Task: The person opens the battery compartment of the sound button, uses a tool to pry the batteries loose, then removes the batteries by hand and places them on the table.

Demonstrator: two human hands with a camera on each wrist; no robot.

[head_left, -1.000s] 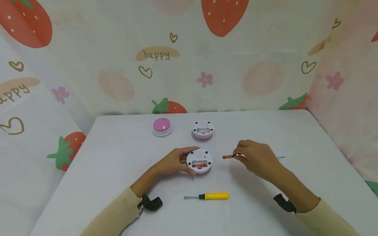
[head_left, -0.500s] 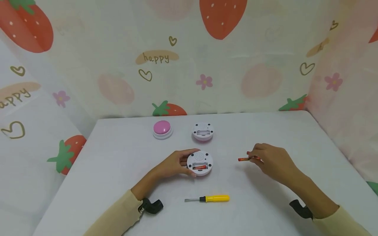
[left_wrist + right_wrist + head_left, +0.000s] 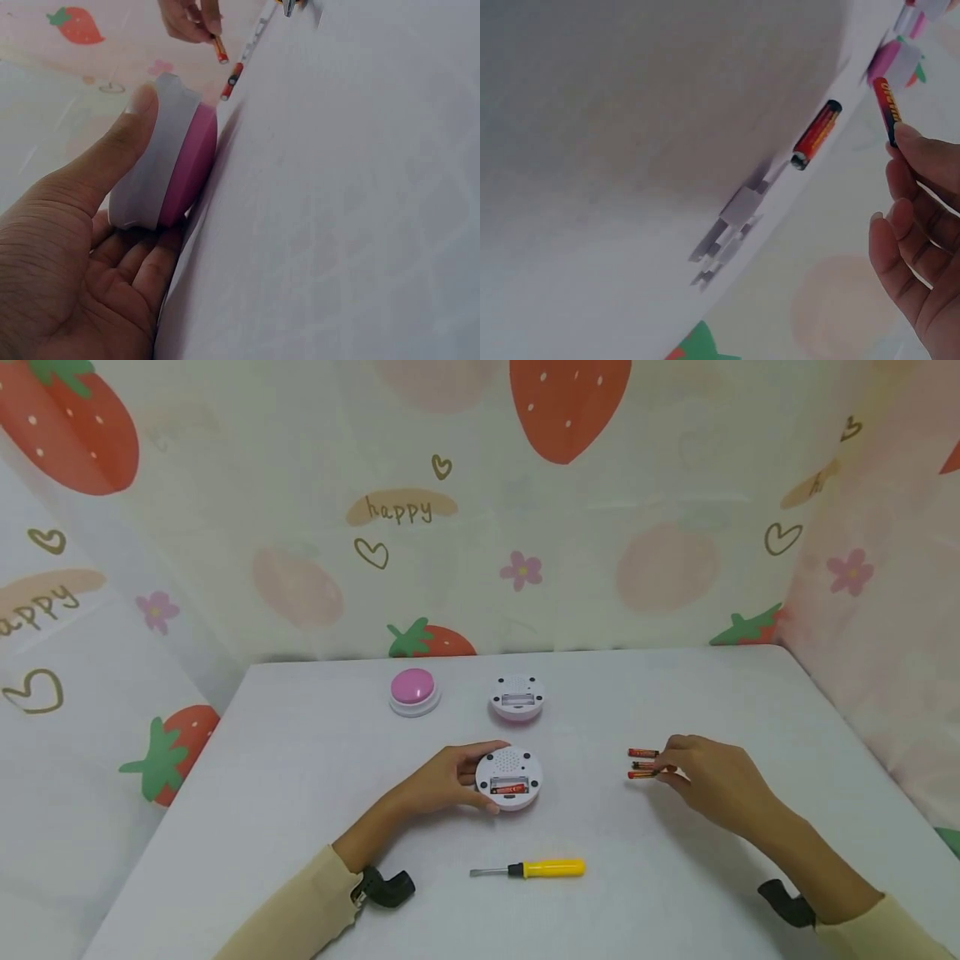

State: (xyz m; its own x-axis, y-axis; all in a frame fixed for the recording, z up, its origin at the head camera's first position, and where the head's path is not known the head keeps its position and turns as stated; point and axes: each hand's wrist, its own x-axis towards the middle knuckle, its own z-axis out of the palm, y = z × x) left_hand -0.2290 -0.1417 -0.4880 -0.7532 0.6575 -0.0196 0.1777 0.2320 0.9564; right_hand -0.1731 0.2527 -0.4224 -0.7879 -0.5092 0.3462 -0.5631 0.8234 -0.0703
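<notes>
My left hand [image 3: 442, 781] grips a round white push-button device [image 3: 504, 767] by its left side, thumb and fingers around its edge. Its underside faces up, and one red battery [image 3: 509, 789] lies in the uncovered compartment. In the left wrist view the pink dome [image 3: 191, 165] of this device points down to the table. My right hand [image 3: 708, 772] pinches a red and black battery [image 3: 889, 109] between thumb and fingertips. Right beside it, loose batteries [image 3: 642, 752] lie on the table; one battery [image 3: 817, 135] shows plainly in the right wrist view.
Behind the held device stand an upright pink-topped button [image 3: 413, 687] and an upturned device [image 3: 517, 697] with a bare battery compartment. A yellow-handled screwdriver [image 3: 553, 868] lies in front. Small grey-white plastic pieces [image 3: 739, 210] lie beyond the loose batteries.
My right hand has moved right with the battery, away from the device and over to the loose batteries. My left hand keeps its grip and has stayed put.
</notes>
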